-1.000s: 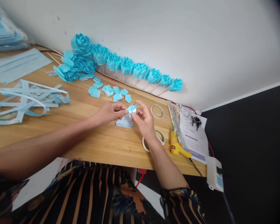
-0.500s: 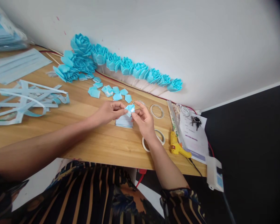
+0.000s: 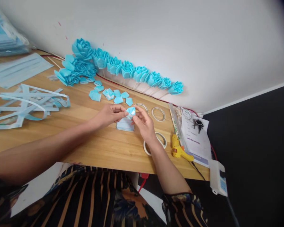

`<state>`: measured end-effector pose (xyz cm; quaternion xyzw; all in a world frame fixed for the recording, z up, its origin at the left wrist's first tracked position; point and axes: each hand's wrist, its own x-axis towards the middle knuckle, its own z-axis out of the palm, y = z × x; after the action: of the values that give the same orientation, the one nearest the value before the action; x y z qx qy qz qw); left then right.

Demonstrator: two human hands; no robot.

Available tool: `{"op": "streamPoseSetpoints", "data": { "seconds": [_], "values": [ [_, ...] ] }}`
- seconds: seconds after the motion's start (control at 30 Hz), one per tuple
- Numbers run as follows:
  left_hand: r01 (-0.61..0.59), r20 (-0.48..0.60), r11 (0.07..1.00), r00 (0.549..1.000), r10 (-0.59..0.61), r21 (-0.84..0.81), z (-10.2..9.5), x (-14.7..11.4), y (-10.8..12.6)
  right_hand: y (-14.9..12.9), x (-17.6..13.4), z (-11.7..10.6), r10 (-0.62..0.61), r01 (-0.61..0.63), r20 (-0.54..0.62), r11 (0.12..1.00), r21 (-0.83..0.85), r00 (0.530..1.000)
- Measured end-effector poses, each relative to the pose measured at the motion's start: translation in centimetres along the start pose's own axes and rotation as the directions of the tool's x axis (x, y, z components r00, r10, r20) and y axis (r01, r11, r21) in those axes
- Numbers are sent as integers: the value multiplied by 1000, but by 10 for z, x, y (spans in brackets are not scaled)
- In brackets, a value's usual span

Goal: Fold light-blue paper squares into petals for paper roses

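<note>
Between both hands is a small folded blue petal point(image 3: 131, 111) with white patches on it. My left hand point(image 3: 110, 114) pinches its left edge between thumb and fingers. On the opposite edge, the thumb and fingers of my right hand point(image 3: 143, 122) are closed on the same petal. Just below lies a stack of pale blue fabric pieces point(image 3: 125, 125), partly covered by the hands. Several folded blue petals point(image 3: 118, 100) are scattered on the table behind. A tape roll point(image 3: 147, 147) sits under my right wrist, partly hidden by it.
Blue fabric roses on sticks point(image 3: 140, 74) lean along the wall. Cut strips point(image 3: 33, 101), a flat face mask point(image 3: 19, 69) and a plastic bag of masks point(image 3: 7, 34) are at left. At right are a yellow glue gun point(image 3: 177, 148), keys point(image 3: 198, 125) and papers point(image 3: 195, 142).
Both hands keep hold of the petal, which has tilted slightly. The whole view has shifted a little; nothing else on the table has visibly moved.
</note>
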<state>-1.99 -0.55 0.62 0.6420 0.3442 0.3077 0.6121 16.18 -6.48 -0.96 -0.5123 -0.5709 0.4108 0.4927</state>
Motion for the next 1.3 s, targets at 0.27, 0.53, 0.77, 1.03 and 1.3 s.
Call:
{"op": "streamPoseSetpoints", "data": {
  "seconds": [0.27,0.53,0.77,1.03,1.3],
  "values": [
    [16,107,999,994,-20,36,3,2,-11,-1,-1,-1,-21,21,-126,1000,-6,992],
    [1,22,1000,1000,-1,-24,4,4,-8,2,-1,-2,-22,17,-142,999,-32,990],
    [-89,-277,879,930,241,468,-26,7,3,1,3,-4,-7,11,-207,1000,18,978],
    [64,-250,566,933,258,822,-63,12,9,-1,4,-4,-8,16,-209,999,38,978],
    [146,-298,465,915,272,873,-77,19,5,-3,6,-6,-42,47,-178,998,28,983]
  ]
}}
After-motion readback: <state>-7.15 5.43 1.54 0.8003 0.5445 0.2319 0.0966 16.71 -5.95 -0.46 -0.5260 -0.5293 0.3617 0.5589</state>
